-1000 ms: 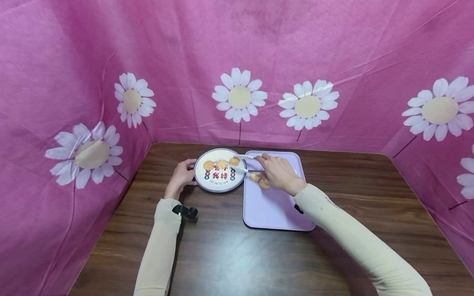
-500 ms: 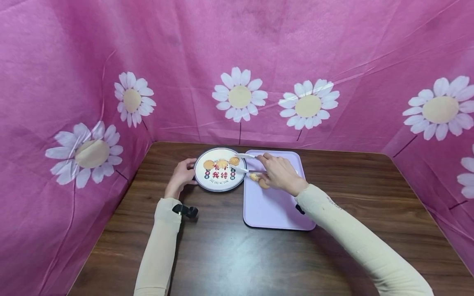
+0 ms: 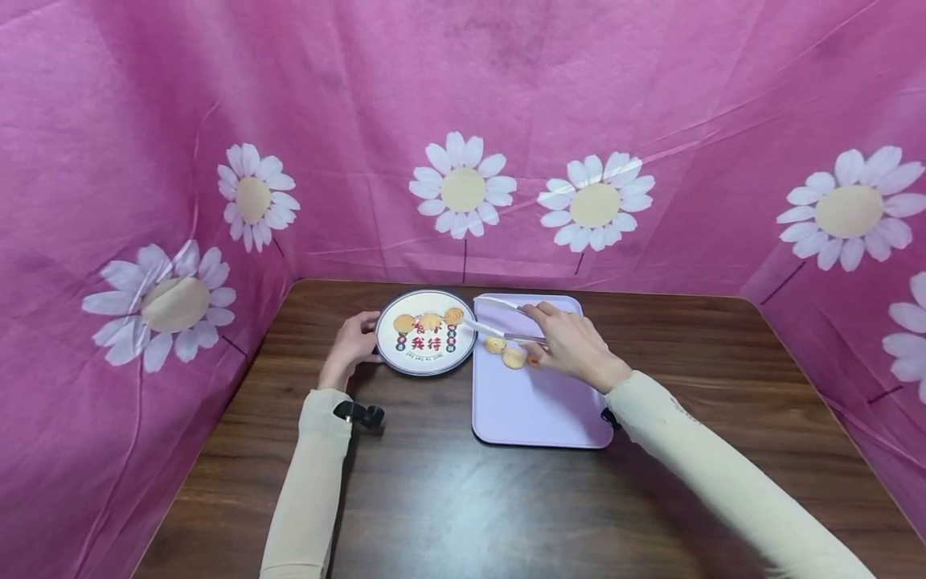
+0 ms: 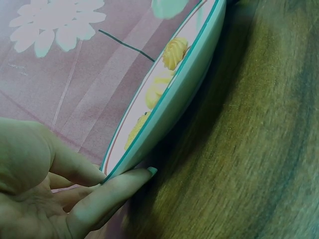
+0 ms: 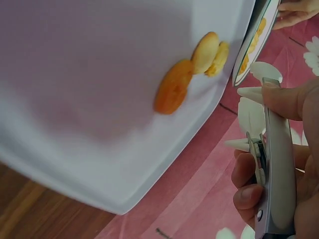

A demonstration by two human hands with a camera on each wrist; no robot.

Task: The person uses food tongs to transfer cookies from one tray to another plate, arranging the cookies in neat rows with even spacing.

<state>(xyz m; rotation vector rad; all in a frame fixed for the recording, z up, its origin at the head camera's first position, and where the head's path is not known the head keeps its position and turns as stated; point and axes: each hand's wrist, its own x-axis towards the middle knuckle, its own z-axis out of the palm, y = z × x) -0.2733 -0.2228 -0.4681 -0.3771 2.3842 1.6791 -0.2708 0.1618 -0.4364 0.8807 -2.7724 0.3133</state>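
My left hand (image 3: pixel 352 347) pinches the left rim of a white oval plate (image 3: pixel 427 363) with red lettering; in the left wrist view the thumb is above the rim and a finger below. Three cookies lie in a row on the plate: a flat round one (image 3: pixel 404 323), a pale piped one (image 3: pixel 430 322) and a swirled one (image 3: pixel 454 316). My right hand (image 3: pixel 575 346) grips metal tongs (image 5: pixel 280 169) with white tips, spread apart with nothing between them. Under the hand, a lilac tray (image 3: pixel 542 414) bears a piped cookie (image 3: pixel 495 345), a round cookie (image 3: pixel 514 358) and an orange-brown cookie (image 5: pixel 173 87).
Plate and tray stand side by side on a dark wooden table (image 3: pixel 419 482), near its back edge. A pink curtain (image 3: pixel 347 217) printed with large daisies hangs behind and at both sides. Black straps with a small device (image 3: pixel 359 414) sit on the wrists.
My right hand has drawn the tongs rightward, away from the swirled cookie on the plate, and more of the tray's cookies shows. The left hand keeps its hold on the plate.
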